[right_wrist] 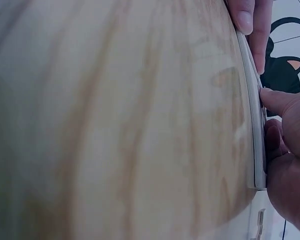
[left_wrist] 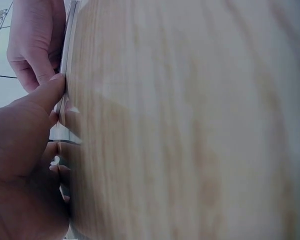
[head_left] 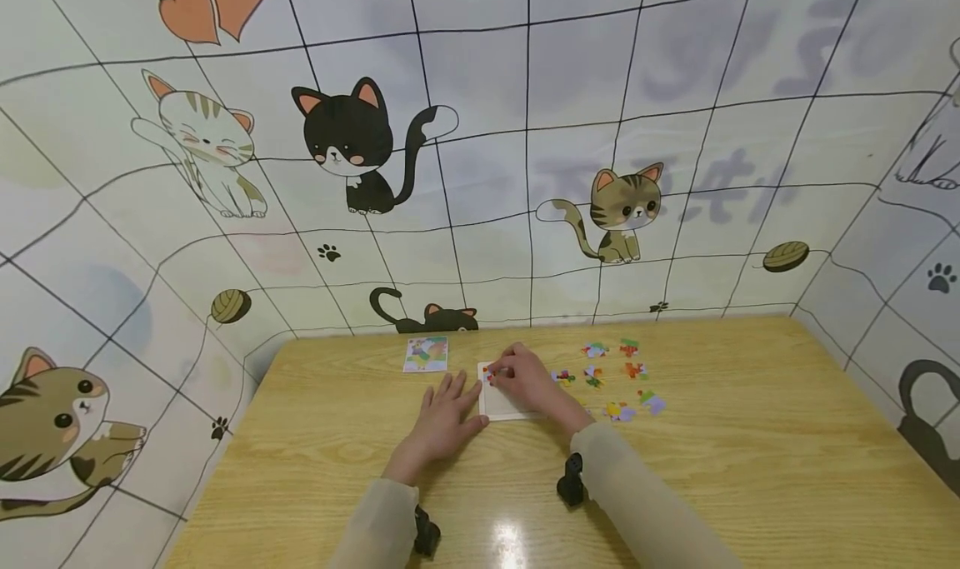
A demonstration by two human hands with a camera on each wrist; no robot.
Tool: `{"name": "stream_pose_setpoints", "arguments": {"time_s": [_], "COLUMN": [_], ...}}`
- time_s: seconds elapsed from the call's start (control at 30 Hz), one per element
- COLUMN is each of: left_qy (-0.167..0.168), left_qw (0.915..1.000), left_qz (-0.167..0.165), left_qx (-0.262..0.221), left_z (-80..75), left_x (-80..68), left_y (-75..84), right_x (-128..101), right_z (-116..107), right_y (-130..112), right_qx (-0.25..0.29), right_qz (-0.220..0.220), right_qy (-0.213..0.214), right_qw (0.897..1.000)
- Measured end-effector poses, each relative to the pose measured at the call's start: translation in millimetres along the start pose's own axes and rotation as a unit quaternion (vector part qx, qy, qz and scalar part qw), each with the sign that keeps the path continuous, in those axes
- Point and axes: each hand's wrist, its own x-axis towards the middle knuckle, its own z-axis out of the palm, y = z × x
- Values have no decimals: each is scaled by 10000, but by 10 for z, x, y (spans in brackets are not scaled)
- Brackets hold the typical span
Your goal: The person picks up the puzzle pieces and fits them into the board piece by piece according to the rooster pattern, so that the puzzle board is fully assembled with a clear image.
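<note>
A white puzzle tray lies flat on the wooden table. My left hand lies flat beside the tray's left edge, fingers spread and straight. In the left wrist view its thumb touches the tray's edge. My right hand is over the tray's far left corner, its curled fingers pinching a small red puzzle piece. In the right wrist view the right hand sits against the tray's rim. Several colourful loose pieces lie to the right of the tray.
A colourful picture card lies behind and to the left of the tray. Walls with cat drawings close in the table at the back and on both sides. Bare wood stretches in front of the tray and to its right.
</note>
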Motion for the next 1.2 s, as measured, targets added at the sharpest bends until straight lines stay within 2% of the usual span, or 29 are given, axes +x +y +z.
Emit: {"name": "stream_pose_setpoints", "arguments": {"time_s": [0.2,0.4,0.57,0.63,0.87,1.0,1.2], "left_qy": [-86,-109,-99,-94,-64,-92,-124], "left_qw": [9999,9999,9999,9999,9999,9999,9998], "left_qz": [-79,-94,-90,-84,-88,-106,-101], "left_qx": [-20,-25,-13,-24,19,-34,-127], "left_z": [-41,-41,-56,-63,-56,-49,-37], "left_x": [2,-14,-20,-23,-46,-47,-32], "left_y": [45,45,39,34,7,14,46], "right_x": [-4,-7,-68,-100,-164,-210,-344], "right_z": [-11,-63,-295,-416,-817,-975,-1170], "right_y": [-1,48,89,137,440,599,752], "right_qx": [-25,486,1135,1216,859,744,644], "right_qz": [30,228,510,511,558,685,901], "right_qy": [-16,226,316,339,614,806,819], "right_qw": [10000,9983,9917,9907,9928,9916,9905]}}
